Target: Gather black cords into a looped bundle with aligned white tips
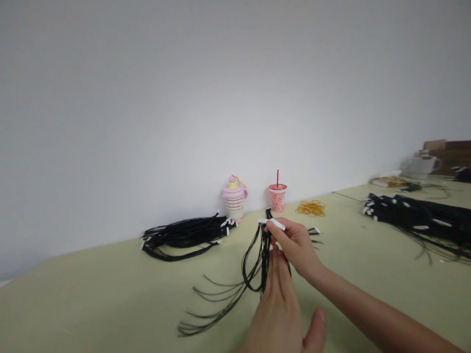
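Cord bundle point(264, 260): black, upright above the tabletop, strands trailing left.
Right hand point(296, 247): nearly closed, pinching the bundle's white tips together between thumb and fingers.
Left hand point(275, 318): fingers straight against the strands; grip unclear from this view.
Nearby: rubber bands point(311, 208), beyond the bundle.

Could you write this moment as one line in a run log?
left hand: against black cords | right hand: pinching a white tip | nearby: rubber bands
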`<action>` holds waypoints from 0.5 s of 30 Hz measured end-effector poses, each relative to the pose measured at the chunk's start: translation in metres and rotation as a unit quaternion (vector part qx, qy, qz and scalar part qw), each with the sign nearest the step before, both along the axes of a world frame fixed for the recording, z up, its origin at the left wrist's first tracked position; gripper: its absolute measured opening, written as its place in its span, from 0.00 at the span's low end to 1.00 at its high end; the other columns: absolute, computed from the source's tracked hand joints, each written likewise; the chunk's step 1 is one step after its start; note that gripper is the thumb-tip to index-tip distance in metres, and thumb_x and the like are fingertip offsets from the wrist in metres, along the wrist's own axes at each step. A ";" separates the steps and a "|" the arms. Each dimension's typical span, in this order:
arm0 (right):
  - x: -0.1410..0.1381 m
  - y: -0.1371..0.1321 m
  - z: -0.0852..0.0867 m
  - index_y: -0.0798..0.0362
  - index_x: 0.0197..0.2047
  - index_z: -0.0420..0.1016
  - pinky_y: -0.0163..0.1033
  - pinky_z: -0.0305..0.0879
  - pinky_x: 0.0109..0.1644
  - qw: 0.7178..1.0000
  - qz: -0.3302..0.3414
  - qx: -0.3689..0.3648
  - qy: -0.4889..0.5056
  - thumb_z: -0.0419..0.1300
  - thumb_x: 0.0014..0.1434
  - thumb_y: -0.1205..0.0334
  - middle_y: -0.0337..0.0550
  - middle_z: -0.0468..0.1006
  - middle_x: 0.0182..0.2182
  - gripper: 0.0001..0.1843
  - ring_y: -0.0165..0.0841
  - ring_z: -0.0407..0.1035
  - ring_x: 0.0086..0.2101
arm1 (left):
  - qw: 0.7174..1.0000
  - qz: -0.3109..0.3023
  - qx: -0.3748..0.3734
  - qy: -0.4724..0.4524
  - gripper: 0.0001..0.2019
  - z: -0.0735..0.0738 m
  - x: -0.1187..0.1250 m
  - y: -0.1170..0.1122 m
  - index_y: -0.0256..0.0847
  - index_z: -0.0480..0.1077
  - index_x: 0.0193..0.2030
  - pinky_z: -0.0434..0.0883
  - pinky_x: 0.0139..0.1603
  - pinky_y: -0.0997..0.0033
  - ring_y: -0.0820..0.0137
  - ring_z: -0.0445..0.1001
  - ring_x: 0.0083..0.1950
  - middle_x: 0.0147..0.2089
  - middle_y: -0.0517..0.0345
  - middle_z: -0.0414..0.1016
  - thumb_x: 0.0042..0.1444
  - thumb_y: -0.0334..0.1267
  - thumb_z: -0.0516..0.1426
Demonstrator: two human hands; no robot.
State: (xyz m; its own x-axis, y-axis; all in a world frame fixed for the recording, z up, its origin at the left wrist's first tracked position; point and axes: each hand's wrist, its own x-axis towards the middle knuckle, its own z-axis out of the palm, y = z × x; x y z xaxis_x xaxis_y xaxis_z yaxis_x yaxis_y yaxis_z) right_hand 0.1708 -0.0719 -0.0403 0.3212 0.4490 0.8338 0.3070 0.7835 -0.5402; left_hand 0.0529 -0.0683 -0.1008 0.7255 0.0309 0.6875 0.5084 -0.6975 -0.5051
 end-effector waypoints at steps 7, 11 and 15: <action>0.010 -0.003 0.004 0.58 0.23 0.64 0.28 0.46 0.24 1.000 -0.015 0.006 0.005 0.53 0.53 0.46 0.34 0.56 0.17 0.22 0.21 0.50 0.20 | 0.990 0.024 0.103 -0.091 0.33 0.018 -0.007 -0.001 0.22 0.51 0.60 0.55 0.59 0.44 0.45 0.40 0.65 0.64 0.32 0.44 0.55 0.48 0.48; 0.023 0.000 0.009 0.58 0.23 0.64 0.29 0.44 0.23 0.999 -0.039 -0.033 0.000 0.51 0.53 0.43 0.33 0.55 0.16 0.24 0.21 0.49 0.20 | 0.982 0.019 0.149 -0.113 0.26 0.046 -0.016 0.006 0.20 0.54 0.58 0.57 0.60 0.51 0.51 0.42 0.66 0.64 0.32 0.46 0.53 0.31 0.47; 0.023 -0.007 0.011 0.58 0.24 0.66 0.28 0.45 0.22 0.995 0.029 -0.087 -0.031 0.52 0.52 0.43 0.34 0.58 0.17 0.24 0.21 0.52 0.19 | 0.979 0.044 0.123 -0.158 0.24 0.076 -0.034 0.022 0.24 0.57 0.57 0.61 0.58 0.56 0.57 0.53 0.63 0.60 0.37 0.57 0.52 0.23 0.43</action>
State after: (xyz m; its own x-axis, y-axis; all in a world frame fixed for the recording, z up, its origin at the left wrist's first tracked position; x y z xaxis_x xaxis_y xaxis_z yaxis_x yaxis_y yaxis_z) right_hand 0.1933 -0.0787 -0.0293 0.2402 0.6049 0.7592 0.3004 0.6974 -0.6507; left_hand 0.0191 -0.0460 -0.0247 0.4765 -0.1101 0.8723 0.7196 -0.5212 -0.4589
